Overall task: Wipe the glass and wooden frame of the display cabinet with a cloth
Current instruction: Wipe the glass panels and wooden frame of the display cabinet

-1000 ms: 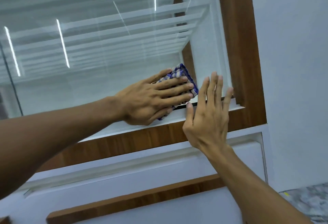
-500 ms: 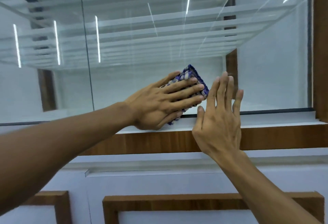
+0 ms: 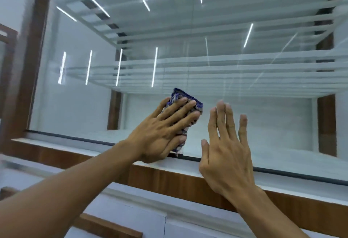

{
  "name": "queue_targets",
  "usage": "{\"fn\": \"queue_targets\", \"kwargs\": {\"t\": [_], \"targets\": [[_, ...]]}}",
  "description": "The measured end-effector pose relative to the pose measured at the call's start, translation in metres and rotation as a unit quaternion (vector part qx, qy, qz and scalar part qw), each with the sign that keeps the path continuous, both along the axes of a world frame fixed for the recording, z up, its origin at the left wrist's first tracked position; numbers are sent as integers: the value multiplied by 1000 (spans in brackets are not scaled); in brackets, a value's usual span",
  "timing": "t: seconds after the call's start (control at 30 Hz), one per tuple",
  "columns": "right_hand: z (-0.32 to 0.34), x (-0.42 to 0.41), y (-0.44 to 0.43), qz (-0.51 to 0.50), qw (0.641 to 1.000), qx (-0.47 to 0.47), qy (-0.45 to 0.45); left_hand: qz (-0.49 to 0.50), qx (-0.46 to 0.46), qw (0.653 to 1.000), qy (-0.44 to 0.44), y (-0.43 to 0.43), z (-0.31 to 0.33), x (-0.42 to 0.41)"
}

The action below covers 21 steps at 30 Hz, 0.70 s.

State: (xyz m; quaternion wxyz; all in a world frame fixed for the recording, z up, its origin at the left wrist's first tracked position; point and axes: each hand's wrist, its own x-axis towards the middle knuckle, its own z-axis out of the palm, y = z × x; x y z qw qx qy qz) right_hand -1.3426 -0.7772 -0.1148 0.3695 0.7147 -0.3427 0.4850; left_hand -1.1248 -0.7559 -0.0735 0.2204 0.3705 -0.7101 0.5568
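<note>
Both hands are raised to the glass (image 3: 75,96), the bare forearms reaching up from the lower edge of the view. The left hand (image 3: 165,134) lies flat, its fingers straight and slightly fanned. It presses a folded cloth (image 3: 196,106) against the pane low down, just above the bottom edge, and the thumb rests along the cloth's lower end. The cloth is woven, checked in dark blue and pale grey. It is folded into a thick oblong pad that shows past the fingertips at the top and under the palm at the bottom, with a loose thread at its lower corner.

The right hand (image 3: 226,155) is just beside it, apart from the cloth. Its fingers are straight and point upward, with the little finger spread away from the rest. Its heel lies over the white ledge (image 3: 178,164); whether the palm touches the pane I cannot tell.

The wooden frame (image 3: 169,180) is smooth brown wood-grain, with a horizontal rail under the ledge and an upright at the left. A thin dark seal strip (image 3: 75,138) edges the pane's bottom. Behind the pane are stacked clear shelves (image 3: 207,64), and thin bright light strips (image 3: 155,66) reflect in the glass. Below the rail are matte white panels (image 3: 131,217).
</note>
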Motion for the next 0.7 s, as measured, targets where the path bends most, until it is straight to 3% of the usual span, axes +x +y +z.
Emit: {"fn": "queue_targets", "kwargs": {"t": [0.17,0.3,0.7], "targets": [[58,27,-6,5,999,-42,7,-75,-36,974,211,-9,10,-21],[94,34,-13,2,995,-80,60,-103,-59,970,212,-18,0,-26],[332,55,-18,31,993,-108,29,-117,-59,957,259,-36,241,-24]]}}
